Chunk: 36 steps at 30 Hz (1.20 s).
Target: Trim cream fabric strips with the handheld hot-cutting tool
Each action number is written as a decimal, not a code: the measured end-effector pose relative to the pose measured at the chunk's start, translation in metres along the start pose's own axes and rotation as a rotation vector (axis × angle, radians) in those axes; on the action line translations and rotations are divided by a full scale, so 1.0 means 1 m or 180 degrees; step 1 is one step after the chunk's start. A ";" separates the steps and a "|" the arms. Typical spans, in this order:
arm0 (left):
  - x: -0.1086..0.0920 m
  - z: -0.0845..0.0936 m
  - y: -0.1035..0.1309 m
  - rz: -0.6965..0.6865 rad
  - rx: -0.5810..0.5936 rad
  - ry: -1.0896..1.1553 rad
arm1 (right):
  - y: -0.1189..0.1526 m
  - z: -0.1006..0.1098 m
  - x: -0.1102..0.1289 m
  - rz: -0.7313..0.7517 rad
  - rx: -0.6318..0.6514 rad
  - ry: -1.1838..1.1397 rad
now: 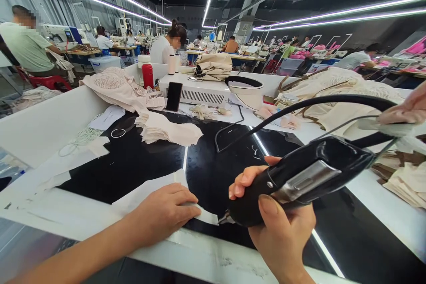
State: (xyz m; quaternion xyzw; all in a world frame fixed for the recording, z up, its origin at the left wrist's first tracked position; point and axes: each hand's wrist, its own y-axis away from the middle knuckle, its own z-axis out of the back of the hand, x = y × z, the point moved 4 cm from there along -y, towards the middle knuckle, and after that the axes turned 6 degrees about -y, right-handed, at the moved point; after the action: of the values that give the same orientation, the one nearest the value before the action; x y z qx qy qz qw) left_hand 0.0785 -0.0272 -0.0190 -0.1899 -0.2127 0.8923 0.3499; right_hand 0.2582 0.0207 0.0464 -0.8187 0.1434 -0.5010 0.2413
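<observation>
My right hand (pixel 279 226) is wrapped around a black corded handheld power tool (pixel 299 177) with a silver panel on its side. The tool's narrow metal tip (pixel 226 218) points left and touches, or nearly touches, the end of a pale fabric piece (pixel 209 215) on the black tabletop. My left hand (pixel 166 213) presses on this piece, its fingers together and thumb tucked close; part of the fabric is hidden beneath it. Behind my left hand, a stack of cream cut pieces (pixel 169 129) lies on the black surface.
A black cable (pixel 316 103) arches from the tool across the table. Cream garments (pixel 113 84) lie left and more (pixel 346 84) right. A phone (pixel 174 96) leans on a white box (pixel 196 91) at the back. Another person's hand (pixel 411 102) appears at the right edge.
</observation>
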 end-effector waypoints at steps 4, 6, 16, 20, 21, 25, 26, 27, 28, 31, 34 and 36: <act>0.000 -0.002 -0.001 0.0028 -0.0035 0.0020 | -0.004 -0.001 0.001 -0.0017 -0.0041 0.0017; 0.000 -0.002 -0.001 0.0027 -0.0081 0.0018 | -0.006 -0.003 0.002 0.0022 -0.0077 -0.0020; -0.012 -0.004 0.001 -0.0008 -0.0178 0.0017 | -0.006 -0.021 -0.005 0.0052 -0.0156 -0.0181; -0.017 -0.003 -0.001 -0.0050 -0.0224 -0.0001 | -0.004 -0.022 -0.006 0.0029 -0.0127 -0.0118; -0.018 -0.003 -0.001 -0.0053 -0.0213 0.0000 | -0.004 -0.021 -0.006 0.0032 -0.0118 -0.0107; -0.019 -0.002 -0.002 -0.0052 -0.0198 0.0004 | -0.002 -0.020 -0.006 0.0036 -0.0093 -0.0077; -0.019 -0.003 -0.002 -0.0061 -0.0201 0.0006 | -0.002 -0.020 -0.006 0.0037 -0.0081 -0.0065; -0.018 -0.003 -0.001 -0.0072 -0.0206 0.0005 | -0.002 -0.021 -0.006 0.0031 -0.0066 -0.0052; -0.018 -0.003 -0.001 -0.0080 -0.0211 0.0000 | -0.002 -0.021 -0.006 0.0019 -0.0056 -0.0042; -0.014 -0.004 0.000 -0.0092 -0.0241 -0.0018 | -0.003 -0.020 -0.005 0.0016 -0.0092 -0.0068; -0.011 -0.003 0.002 -0.0100 -0.0256 0.0002 | -0.004 -0.018 -0.003 0.0090 -0.0159 -0.0099; -0.009 -0.001 0.003 -0.0102 -0.0247 0.0018 | -0.003 -0.016 -0.003 0.0106 -0.0161 -0.0083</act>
State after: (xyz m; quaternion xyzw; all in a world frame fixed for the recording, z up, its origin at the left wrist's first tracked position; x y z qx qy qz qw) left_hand 0.0836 -0.0354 -0.0197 -0.2025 -0.2491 0.8772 0.3571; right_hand 0.2423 0.0208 0.0518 -0.8285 0.1665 -0.4824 0.2306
